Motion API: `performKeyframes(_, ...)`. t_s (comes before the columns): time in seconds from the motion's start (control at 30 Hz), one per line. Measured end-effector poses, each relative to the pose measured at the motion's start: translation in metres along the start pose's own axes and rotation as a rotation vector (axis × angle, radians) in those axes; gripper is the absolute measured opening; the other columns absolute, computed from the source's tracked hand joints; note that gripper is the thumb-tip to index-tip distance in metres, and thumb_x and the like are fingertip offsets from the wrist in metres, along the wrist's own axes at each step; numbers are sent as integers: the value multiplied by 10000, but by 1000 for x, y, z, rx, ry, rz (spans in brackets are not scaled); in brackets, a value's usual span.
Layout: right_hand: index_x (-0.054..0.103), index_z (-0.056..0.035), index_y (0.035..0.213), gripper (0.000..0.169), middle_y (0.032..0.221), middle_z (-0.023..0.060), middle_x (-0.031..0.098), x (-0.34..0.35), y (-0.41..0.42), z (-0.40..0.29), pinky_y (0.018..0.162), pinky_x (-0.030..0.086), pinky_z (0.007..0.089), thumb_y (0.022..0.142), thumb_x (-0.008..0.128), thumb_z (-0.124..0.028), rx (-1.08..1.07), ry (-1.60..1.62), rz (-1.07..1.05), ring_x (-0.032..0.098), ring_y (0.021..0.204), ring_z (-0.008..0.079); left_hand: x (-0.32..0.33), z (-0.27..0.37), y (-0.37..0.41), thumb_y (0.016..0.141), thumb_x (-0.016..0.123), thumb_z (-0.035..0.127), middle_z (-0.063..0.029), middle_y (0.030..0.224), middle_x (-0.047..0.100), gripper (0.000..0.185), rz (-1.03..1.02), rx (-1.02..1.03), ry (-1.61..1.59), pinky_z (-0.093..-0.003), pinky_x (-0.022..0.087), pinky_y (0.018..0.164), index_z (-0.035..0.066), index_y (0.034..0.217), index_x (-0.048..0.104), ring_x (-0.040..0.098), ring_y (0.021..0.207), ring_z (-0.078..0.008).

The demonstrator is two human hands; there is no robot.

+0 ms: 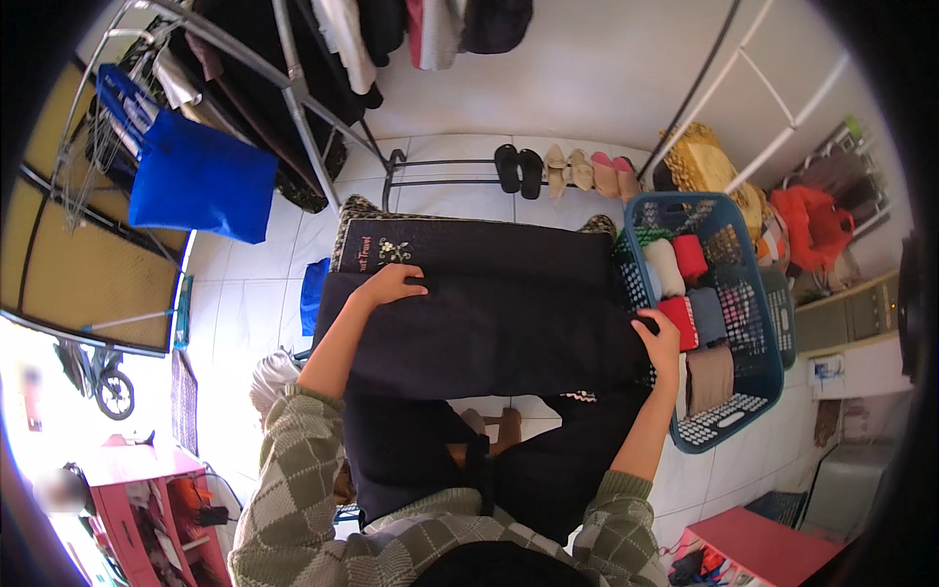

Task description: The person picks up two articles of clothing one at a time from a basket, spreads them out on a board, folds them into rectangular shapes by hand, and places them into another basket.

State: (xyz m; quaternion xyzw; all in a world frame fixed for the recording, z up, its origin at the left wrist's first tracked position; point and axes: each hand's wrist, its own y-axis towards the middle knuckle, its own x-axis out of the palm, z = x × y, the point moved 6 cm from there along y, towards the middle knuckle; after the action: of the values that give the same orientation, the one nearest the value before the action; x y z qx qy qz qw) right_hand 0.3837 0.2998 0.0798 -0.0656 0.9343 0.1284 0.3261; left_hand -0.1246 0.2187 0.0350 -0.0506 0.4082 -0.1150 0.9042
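A black cloth (477, 323) lies spread in front of me, over a support with a patterned cover (601, 226) that shows at its far corners. The upper left of the cloth bears a small embroidered flower and some writing (392, 251). My left hand (389, 285) rests on the left part of the cloth, thumb and fingers apart. At the cloth's right edge, beside the laundry basket, my right hand (660, 341) has the dark fabric between thumb and fingers. My legs in black trousers (400, 447) are below the near edge.
On my right, a blue plastic basket (770, 367) holds several rolled and folded clothes (689, 308). Shoes (519, 172) line a low black rack (447, 163) by the wall. A blue bag (202, 176) hangs from a metal clothes rack (293, 88) at the left.
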Motion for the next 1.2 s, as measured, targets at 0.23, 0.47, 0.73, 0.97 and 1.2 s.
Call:
performKeyframes(0.23,626,-80,954,213,960,105,590,17,15,-40,792,449,372,775,680,-182,19,-536,301,556,917,312,-53,-39,-24,832,624,318,-136,900,656,294,174,-62,-25,-364,463,761,50,951,639,615,876,-303)
performKeyframes(0.47,585,-55,1100,273,1198,127,521,74,22,-64,1027,295,481,841,587,-140,-270,-718,177,463,1156,298,-44,-67,-45,819,623,341,-79,963,640,277,456,-91,145,-413,375,890,100,955,630,570,993,-265)
performKeyframes(0.73,279,-182,1434,528,1503,62,224,136,14,-36,1116,96,508,962,359,-403,-135,-621,-407,150,1400,261,-80,-126,-89,795,650,371,-59,937,623,287,530,-245,245,-400,344,868,111,915,622,547,943,-255)
performKeyframes(0.97,293,-199,1430,507,1504,59,222,143,22,-32,1118,86,502,973,317,-419,-78,-602,-406,140,1402,257,-71,-127,-97,774,670,366,-44,993,562,381,723,-378,388,-433,338,894,119,1042,560,490,1039,-269)
performKeyframes(1.2,329,-227,1412,517,1500,39,237,134,29,-21,1106,8,547,960,306,-476,-53,-664,-332,122,1405,259,-10,-47,-132,846,562,333,-100,1351,423,504,820,-386,432,-458,227,1064,144,1298,444,361,1281,-261)
